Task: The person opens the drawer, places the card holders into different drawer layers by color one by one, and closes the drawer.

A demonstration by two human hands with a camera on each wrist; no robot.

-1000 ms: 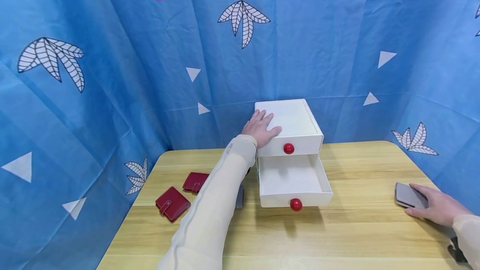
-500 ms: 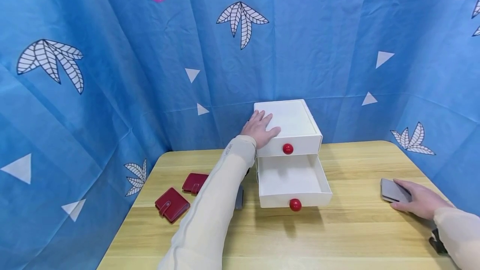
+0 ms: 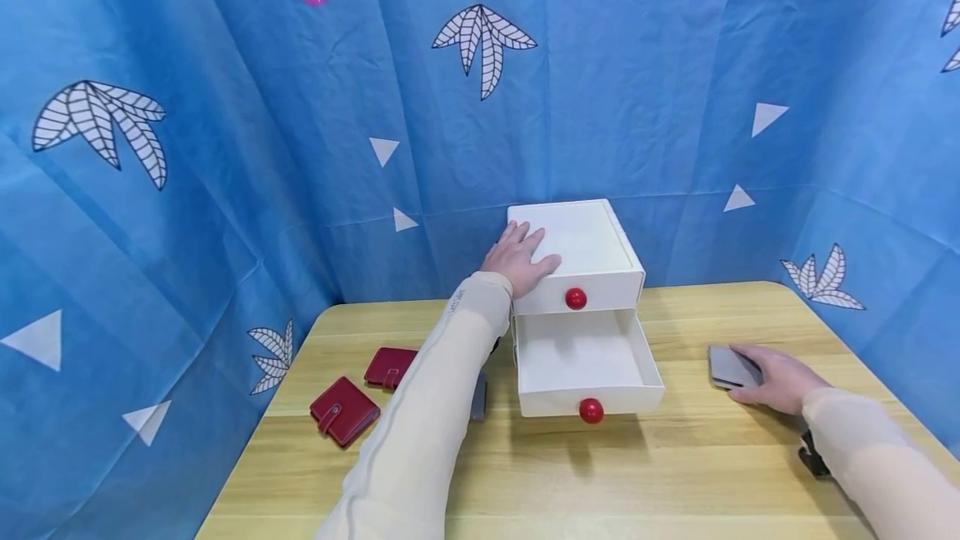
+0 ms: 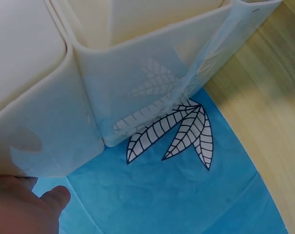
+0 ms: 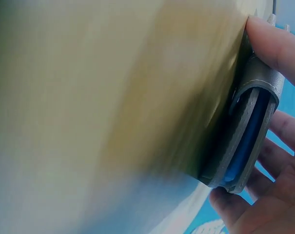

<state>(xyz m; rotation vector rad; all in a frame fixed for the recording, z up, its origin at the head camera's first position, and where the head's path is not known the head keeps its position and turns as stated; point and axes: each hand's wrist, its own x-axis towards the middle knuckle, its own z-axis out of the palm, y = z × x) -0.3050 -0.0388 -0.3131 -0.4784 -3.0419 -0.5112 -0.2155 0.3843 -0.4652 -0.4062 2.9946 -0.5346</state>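
Resting on the wooden bench (image 3: 675,473), the right hand (image 3: 780,377) lies over a flat grey wallet (image 3: 731,366) at the right side, thumb and fingers (image 5: 274,46) curled round its edges so that it is gripped, as the right wrist view shows from close up; the wallet sits on the bench, well apart from the drawer unit and to its right. Left of centre, two red wallets (image 3: 345,408) lie near each other on the bench, one a little farther back (image 3: 390,365), and a dark grey item (image 3: 478,394) is mostly hidden behind the left sleeve (image 3: 420,432). Farther in, a white two-drawer box (image 3: 592,248) stands at the middle of the bench; its lower drawer (image 3: 585,361) is pulled out, with a red knob (image 3: 591,411) on its front, while the upper drawer is closed behind its own red knob (image 3: 576,298). On the box's top left corner the left hand (image 3: 519,257) presses flat with its fingers spread and straight. Behind everything hangs a blue curtain (image 3: 225,148) printed with white leaves and triangles
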